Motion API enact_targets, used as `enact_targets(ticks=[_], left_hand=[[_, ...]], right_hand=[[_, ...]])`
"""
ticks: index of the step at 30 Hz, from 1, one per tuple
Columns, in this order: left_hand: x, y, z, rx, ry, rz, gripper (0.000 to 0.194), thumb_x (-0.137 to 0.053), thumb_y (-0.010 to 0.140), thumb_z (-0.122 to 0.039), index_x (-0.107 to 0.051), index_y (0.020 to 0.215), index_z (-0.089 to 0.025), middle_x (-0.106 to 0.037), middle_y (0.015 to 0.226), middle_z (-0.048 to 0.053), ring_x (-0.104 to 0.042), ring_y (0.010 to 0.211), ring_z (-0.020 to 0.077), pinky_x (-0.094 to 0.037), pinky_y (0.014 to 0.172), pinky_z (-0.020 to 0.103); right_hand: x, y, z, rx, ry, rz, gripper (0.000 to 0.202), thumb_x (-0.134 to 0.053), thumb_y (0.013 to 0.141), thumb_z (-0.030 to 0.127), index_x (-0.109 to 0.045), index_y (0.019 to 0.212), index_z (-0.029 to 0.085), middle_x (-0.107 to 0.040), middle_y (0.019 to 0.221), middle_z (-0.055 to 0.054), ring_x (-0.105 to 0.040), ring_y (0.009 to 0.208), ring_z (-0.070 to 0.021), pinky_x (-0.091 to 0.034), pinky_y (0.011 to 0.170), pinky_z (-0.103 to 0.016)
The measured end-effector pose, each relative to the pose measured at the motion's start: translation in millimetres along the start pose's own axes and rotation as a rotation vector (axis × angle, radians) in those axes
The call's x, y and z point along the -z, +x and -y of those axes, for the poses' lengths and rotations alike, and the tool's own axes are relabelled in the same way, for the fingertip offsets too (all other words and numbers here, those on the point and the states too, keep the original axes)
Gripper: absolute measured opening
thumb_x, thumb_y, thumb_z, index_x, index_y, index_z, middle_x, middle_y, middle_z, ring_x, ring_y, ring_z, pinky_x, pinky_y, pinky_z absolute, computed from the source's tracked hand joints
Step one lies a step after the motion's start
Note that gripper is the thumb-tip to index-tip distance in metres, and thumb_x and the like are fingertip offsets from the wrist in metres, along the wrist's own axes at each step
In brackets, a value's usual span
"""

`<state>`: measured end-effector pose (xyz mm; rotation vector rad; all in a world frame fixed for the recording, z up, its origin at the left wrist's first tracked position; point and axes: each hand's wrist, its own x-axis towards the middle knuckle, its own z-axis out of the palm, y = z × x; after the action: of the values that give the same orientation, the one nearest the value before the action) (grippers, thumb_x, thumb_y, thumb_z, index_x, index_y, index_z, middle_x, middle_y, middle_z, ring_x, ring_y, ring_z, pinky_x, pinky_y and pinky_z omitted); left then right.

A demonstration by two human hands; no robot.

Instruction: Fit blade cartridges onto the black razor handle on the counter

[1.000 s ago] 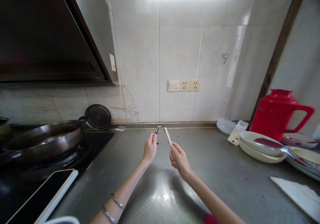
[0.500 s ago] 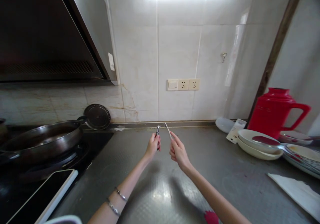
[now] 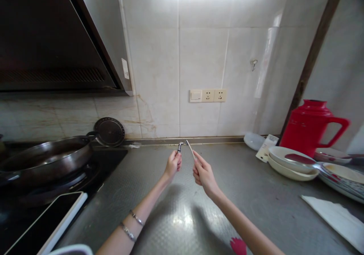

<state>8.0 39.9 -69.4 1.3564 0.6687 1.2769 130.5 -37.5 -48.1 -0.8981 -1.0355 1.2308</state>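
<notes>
My left hand (image 3: 172, 165) is closed round a small tool (image 3: 179, 147) with a dark handle and a shiny bent metal tip. Its exact kind is too small to make out. Close beside it, my right hand (image 3: 203, 174) pinches a thin white stick (image 3: 190, 150), tilted up and to the left. The stick's upper end is by the metal tip; whether they touch I cannot tell. Both hands are raised in front of me over the grey metal counter (image 3: 159, 224), and the lower part of the tool is hidden in my fingers.
On the left, a steel pan (image 3: 54, 160) stands on the black stove near a phone (image 3: 45, 224). To the right are stacked bowls (image 3: 292, 173), a red thermos jug (image 3: 308, 128) and a white paper sheet (image 3: 335, 219). A pink object (image 3: 238, 246) lies near my right forearm.
The stick's upper end has come slightly closer to the tool's tip, and my left hand has turned a little. Both hands keep their hold.
</notes>
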Motion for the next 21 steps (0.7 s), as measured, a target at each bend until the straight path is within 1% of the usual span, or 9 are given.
enact_targets(ticks=[4, 8, 13, 17, 19, 21], left_hand=[[-2.7, -2, 0, 0.03, -0.044, 0.027, 0.035, -0.053, 0.076, -0.05, -0.034, 0.072, -0.02, -0.028, 0.049, -0.011, -0.02, 0.034, 0.0025, -0.015, 0.031, 0.014], [-2.4, -2, -1, 0.017, -0.082, 0.014, 0.037, -0.054, 0.076, -0.05, -0.034, 0.071, -0.02, -0.028, 0.049, -0.011, -0.02, 0.034, 0.0025, -0.015, 0.031, 0.013], [-3.1, -2, -2, 0.029, -0.083, 0.03, 0.037, -0.054, 0.076, -0.051, -0.034, 0.07, -0.02, -0.028, 0.048, -0.011, -0.02, 0.034, 0.0024, -0.016, 0.03, 0.013], [-2.1, -1, -3, 0.019, -0.088, 0.012, 0.038, -0.053, 0.075, -0.052, -0.033, 0.072, -0.02, -0.029, 0.049, -0.011, -0.02, 0.033, 0.0023, -0.016, 0.03, 0.013], [-1.0, 1, -4, 0.013, -0.088, -0.006, 0.039, -0.054, 0.075, -0.053, -0.033, 0.071, -0.021, -0.028, 0.048, -0.011, -0.02, 0.033, 0.0021, -0.016, 0.03, 0.013], [-0.5, 1, -5, 0.015, -0.081, -0.013, 0.039, -0.055, 0.074, -0.053, -0.033, 0.071, -0.021, -0.028, 0.048, -0.012, -0.02, 0.032, 0.002, -0.016, 0.03, 0.013]], right_hand=[[-3, -4, -3, -0.025, 0.036, 0.015, 0.069, -0.056, 0.074, 0.048, -0.035, 0.135, 0.024, -0.032, 0.051, 0.011, -0.016, 0.035, -0.0017, -0.01, 0.032, -0.013], [-6, -15, -2, -0.035, 0.057, 0.012, 0.071, -0.056, 0.074, 0.05, -0.034, 0.136, 0.024, -0.03, 0.051, 0.011, -0.015, 0.035, -0.0018, -0.009, 0.032, -0.013], [-9, -9, 4, 0.004, 0.054, -0.028, 0.072, -0.058, 0.072, 0.05, -0.035, 0.135, 0.023, -0.03, 0.051, 0.011, -0.015, 0.035, -0.0016, -0.01, 0.032, -0.013], [-11, -11, 0, -0.025, 0.032, 0.011, 0.072, -0.057, 0.073, 0.049, -0.034, 0.136, 0.023, -0.029, 0.05, 0.011, -0.014, 0.035, -0.002, -0.01, 0.032, -0.013], [-10, -13, -1, -0.001, -0.009, 0.026, 0.071, -0.056, 0.074, 0.05, -0.035, 0.136, 0.022, -0.029, 0.05, 0.011, -0.015, 0.035, -0.0024, -0.011, 0.031, -0.014], [-7, -11, -1, 0.068, -0.079, 0.018, 0.069, -0.054, 0.075, 0.05, -0.037, 0.135, 0.02, -0.031, 0.05, 0.01, -0.017, 0.035, -0.0031, -0.015, 0.03, -0.015]])
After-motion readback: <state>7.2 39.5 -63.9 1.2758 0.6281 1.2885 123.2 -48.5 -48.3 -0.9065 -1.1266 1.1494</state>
